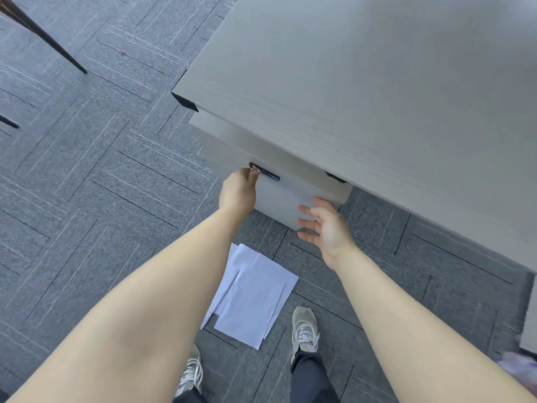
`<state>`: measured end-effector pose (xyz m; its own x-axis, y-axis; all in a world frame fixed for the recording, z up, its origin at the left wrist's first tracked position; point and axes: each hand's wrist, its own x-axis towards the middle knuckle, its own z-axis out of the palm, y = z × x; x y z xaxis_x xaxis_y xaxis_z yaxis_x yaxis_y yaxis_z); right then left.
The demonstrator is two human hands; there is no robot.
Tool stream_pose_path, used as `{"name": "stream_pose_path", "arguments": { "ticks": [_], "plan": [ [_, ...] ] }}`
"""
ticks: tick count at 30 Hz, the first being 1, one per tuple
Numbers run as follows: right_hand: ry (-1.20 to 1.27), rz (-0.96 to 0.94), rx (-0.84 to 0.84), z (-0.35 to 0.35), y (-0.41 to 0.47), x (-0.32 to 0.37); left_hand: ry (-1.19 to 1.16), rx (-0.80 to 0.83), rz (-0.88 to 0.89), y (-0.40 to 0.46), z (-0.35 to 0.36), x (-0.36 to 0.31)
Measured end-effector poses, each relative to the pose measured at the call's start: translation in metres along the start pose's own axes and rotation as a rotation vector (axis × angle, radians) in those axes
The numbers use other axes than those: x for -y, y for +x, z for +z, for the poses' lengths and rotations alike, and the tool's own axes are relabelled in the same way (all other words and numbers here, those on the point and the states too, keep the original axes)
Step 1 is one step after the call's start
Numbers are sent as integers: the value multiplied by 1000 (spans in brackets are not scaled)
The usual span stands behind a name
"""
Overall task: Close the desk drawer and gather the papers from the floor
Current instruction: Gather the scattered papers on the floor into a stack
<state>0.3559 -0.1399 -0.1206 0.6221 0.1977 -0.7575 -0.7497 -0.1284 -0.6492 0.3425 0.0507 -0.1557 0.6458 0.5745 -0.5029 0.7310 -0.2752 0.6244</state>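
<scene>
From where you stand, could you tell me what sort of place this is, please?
Probably an office. A grey desk with a drawer stands on grey carpet tiles, and loose white papers lie on the floor.

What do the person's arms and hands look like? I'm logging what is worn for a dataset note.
Both forearms are bare, with no sleeves in view. The left hand and right hand are bare too: no gloves, rings, watch or wristbands show.
</scene>
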Motion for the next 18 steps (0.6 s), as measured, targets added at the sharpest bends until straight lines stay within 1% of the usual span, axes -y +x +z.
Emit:
{"name": "stream_pose_path", "arguments": {
  "ticks": [3,5,7,10,13,16,18],
  "plan": [
    [-83,-10,-71,10,-16,-13,4,102,-22,-26,-18,35],
    [-116,-1,-124,24,-33,-38,73,156,-28,-49,-35,86],
    [-163,48,-152,41,-44,-79,116,210,-99,-66,-48,155],
    [-223,158,-173,59,-35,-164,111,248,-230,-68,-54,259],
    [-278,296,-184,65,-4,-266,94,255,-325,-54,-39,353],
    [-311,378,-221,60,42,-371,131,252,-346,-30,0,439],
    [-348,374,-246,50,82,-432,177,244,-318,-3,34,487]
  ]
}}
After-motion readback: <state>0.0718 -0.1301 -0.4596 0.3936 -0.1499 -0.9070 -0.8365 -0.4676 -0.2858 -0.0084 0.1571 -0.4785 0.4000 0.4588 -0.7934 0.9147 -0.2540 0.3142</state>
